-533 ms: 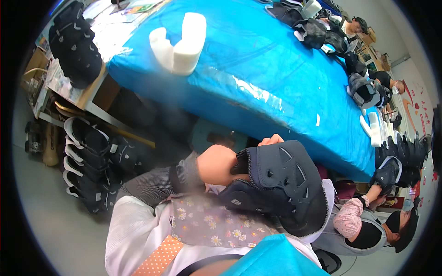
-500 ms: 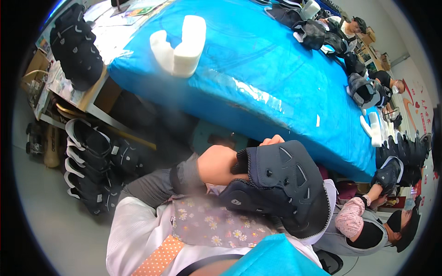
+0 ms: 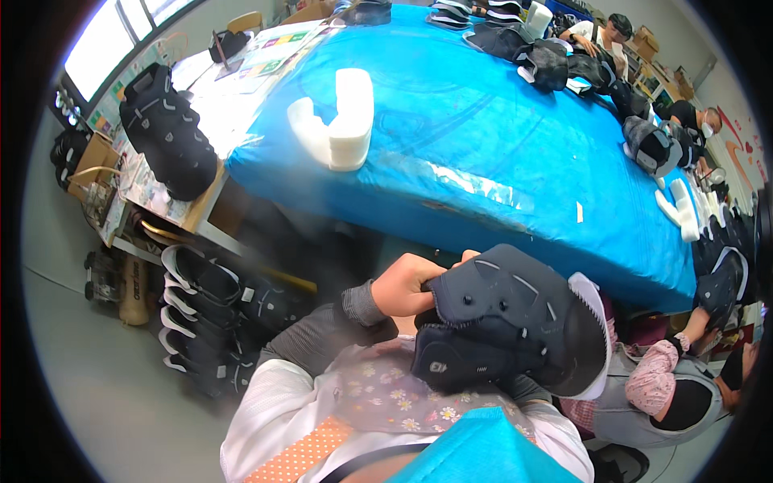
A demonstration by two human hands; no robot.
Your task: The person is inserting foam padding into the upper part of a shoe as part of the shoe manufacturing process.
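Nearest the camera, over the person's flowered apron (image 3: pixel 386 398), sits a black padded knee-guard shell with moulded panels and rivets (image 3: pixel 507 322), held up at chest height just short of the table edge. The left hand (image 3: pixel 407 286) has its fingers curled and pinched onto the shell's upper left rim. The right hand is hidden behind the shell and its white toothed lining (image 3: pixel 594 322), so its grip cannot be told.

To work this piece well, the rim hold likely wants to stay firm and close to the seam, with the shell braced against the body so it does not twist while its edges are lined up.

Beyond it spreads a long table under a bright blue plastic sheet (image 3: pixel 499 153), bearing a stack of white curved foam pads (image 3: pixel 338 121). To the left stand black guards piled on a side desk (image 3: pixel 165 133) and more stacked on the floor (image 3: pixel 205 322). At the far right another seated worker (image 3: pixel 668 386) handles similar pieces.
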